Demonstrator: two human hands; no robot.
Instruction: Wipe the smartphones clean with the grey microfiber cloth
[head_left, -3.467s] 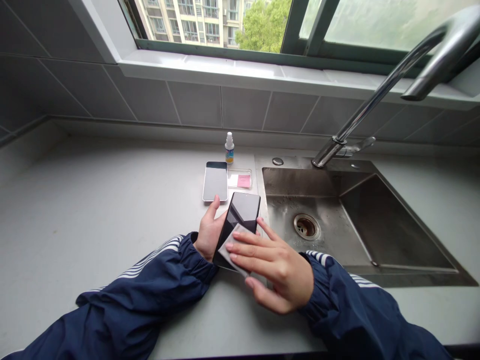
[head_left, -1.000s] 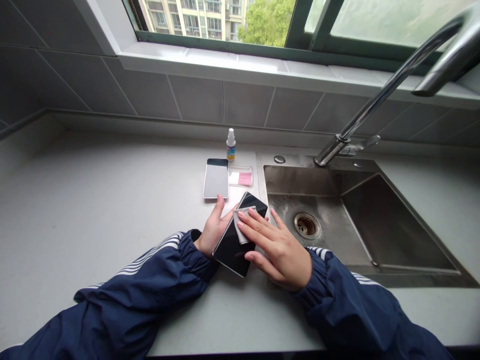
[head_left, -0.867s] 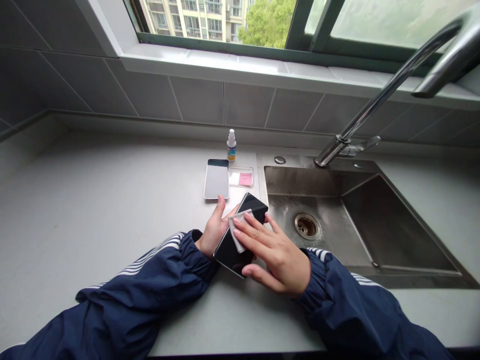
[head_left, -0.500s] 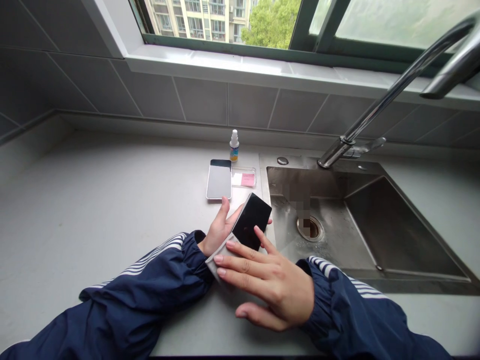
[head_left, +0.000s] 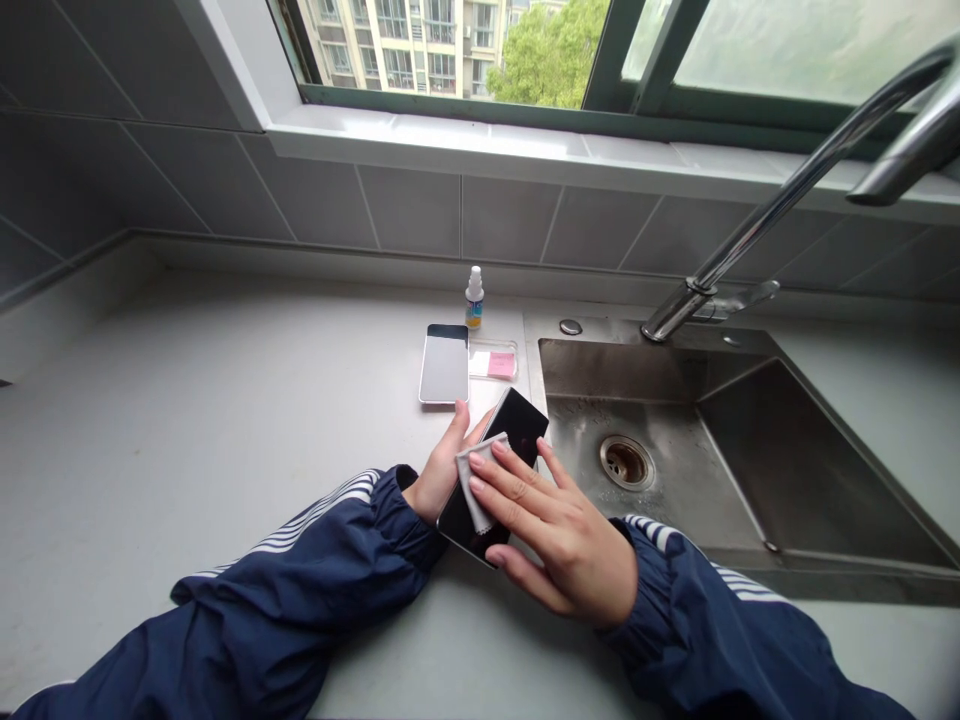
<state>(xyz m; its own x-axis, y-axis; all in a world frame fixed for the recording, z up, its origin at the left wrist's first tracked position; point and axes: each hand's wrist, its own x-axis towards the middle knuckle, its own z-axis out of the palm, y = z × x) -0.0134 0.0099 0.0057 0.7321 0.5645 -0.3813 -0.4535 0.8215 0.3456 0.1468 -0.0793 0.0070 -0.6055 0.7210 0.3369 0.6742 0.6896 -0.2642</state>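
Observation:
My left hand [head_left: 441,472] holds a black smartphone [head_left: 517,425] tilted up from its lower edge, with the thumb along one side. My right hand [head_left: 551,535] lies across the phone's dark face, its fingers pressing a small grey microfibre cloth [head_left: 480,482] against the glass. The cloth and fingers hide the phone's lower half. Just beyond my left thumb, a second phone or glass panel [head_left: 444,365] with a pale reflective face lies flat on the counter. A small white-capped spray bottle [head_left: 473,300] stands behind it, next to a clear plastic case [head_left: 493,362] holding a pink slip.
A stainless steel sink [head_left: 637,385] with a round drain [head_left: 625,462] lies just right of my hands, below a tall arched chrome faucet [head_left: 679,315]. Grey countertop [head_left: 225,400] extends left. Grey wall tiles and a window sill run along the back.
The cloth has moved from the phone's lower edge back up onto its face, with my right hand over it. The phone has stayed in my left hand, and the view has shifted slightly.

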